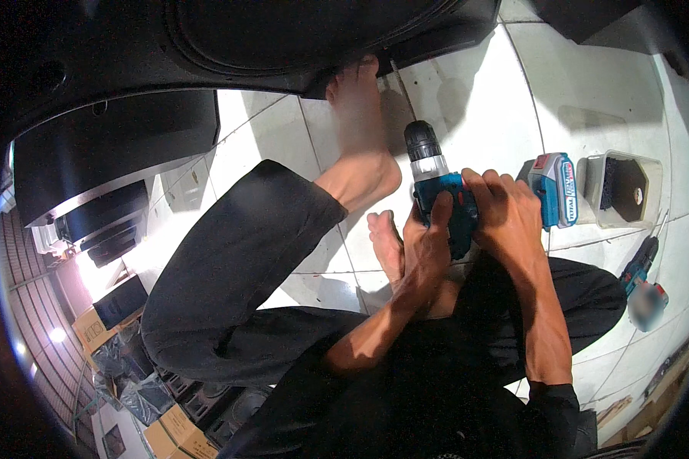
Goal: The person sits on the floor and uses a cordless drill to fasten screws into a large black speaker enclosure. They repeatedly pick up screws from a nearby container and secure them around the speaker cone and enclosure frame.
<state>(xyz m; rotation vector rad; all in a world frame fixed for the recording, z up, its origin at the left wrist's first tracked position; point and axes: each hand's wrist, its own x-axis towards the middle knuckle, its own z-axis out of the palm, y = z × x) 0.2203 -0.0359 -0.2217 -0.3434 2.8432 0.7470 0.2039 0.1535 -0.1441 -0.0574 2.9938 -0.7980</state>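
Your left hand (427, 243) and right hand (505, 218) are both clenched around the blue-and-black cordless drill (439, 191), left on the near side of its body, right wrapped over the back and grip. The drill sits just above centre, its black chuck pointing to 12 o'clock, toward the large black speaker cabinet (283, 46). At 3 o'clock from the drill a blue battery pack (553, 190) lies on the white tiled floor (475, 99), with a clear plastic container (628, 190) beyond it. A second drill (643, 279) lies at 4 o'clock.
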